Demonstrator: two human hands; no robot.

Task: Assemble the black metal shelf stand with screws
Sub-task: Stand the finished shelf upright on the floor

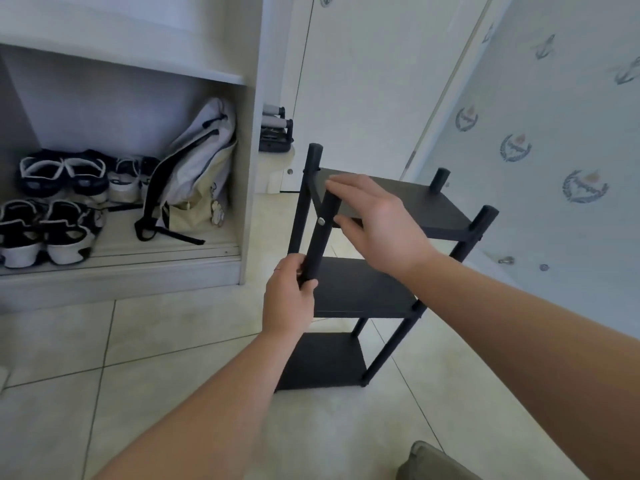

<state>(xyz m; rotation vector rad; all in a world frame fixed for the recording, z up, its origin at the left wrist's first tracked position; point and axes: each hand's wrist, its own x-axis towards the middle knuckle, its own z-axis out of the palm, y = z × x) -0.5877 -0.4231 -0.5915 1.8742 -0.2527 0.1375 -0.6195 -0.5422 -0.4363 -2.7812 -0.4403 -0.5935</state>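
Stand (367, 289) on floor (173, 341), my 12 o'clock | tilted post (320, 237) at its 9 o'clock, screw (321, 221) showing | left grip (289, 299) wraps post low; right grip (377, 226) wide, near post top | I judge it light, stiff, slick: hold posts, not shelves (408, 202).

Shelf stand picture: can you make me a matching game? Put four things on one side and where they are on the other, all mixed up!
Things
1. left hand
2. right hand
3. backpack
4. silver screw

Places
A. leans inside the cupboard, beside the shoes
B. open, above the top shelf
C. sits in the front post, near its top
D. grips the front post lower down

Pairs: 1-D, 2-B, 3-A, 4-C
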